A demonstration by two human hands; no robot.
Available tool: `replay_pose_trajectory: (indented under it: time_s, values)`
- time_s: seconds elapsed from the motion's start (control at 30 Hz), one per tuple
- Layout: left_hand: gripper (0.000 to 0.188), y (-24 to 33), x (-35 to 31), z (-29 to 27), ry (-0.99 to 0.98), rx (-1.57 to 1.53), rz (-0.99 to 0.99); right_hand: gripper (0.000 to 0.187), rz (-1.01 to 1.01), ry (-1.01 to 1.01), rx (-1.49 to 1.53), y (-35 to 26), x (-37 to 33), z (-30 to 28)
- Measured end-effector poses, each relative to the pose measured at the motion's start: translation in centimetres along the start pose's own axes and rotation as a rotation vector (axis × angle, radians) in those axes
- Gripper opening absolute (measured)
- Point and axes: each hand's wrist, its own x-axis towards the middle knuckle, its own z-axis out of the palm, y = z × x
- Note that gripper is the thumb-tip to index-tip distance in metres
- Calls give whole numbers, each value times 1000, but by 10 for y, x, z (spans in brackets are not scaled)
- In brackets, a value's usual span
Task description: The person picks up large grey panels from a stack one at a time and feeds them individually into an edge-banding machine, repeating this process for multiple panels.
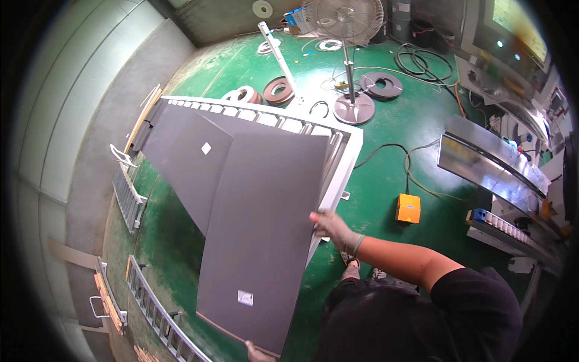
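Note:
A large flat grey panel with a white label lies tilted across the middle, over a second grey panel with a diamond-shaped white label. My right hand, in a light glove, grips the upper panel's right edge with fingertips at its rim. At the bottom of the picture, my left hand holds the near corner of the same panel; most of that hand is cut off. The panels' far ends rest on a white-framed roller conveyor.
A standing fan and edging rolls are beyond the conveyor. An orange box with a cable lies on the green floor to the right, near a machine. Roller tracks stand at left.

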Motion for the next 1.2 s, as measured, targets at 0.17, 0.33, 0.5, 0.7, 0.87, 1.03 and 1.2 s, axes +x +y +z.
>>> replay_pose_trajectory:
  time_s: [0.17, 0.33, 0.5, 0.7, 0.87, 1.03, 1.2]
  values:
    - [67, 32, 34, -7, 59, -30, 43, 46, -43, 130, 408, -55, 36, -43]
    - [67, 78, 37, 51, 169, 368, 285, 43, -56, 135, 436, -68, 19, -67]
    - [67, 127, 52, 114, 112, 641, 499, 48, -157, 168, 649, -80, -16, -113]
    - [68, 172, 82, 228, -141, 736, 670, 64, -459, 288, 859, -82, -138, -173]
    - [64, 167, 90, 376, -404, 738, 711, 67, -719, 632, 1038, -53, -208, -205]
    - [60, 122, 43, 481, -703, 801, 575, 65, -988, 739, 1159, -13, -285, -239]
    - [55, 38, 54, 538, -1050, 938, 571, 63, -1031, 839, 1318, 15, -345, -270]
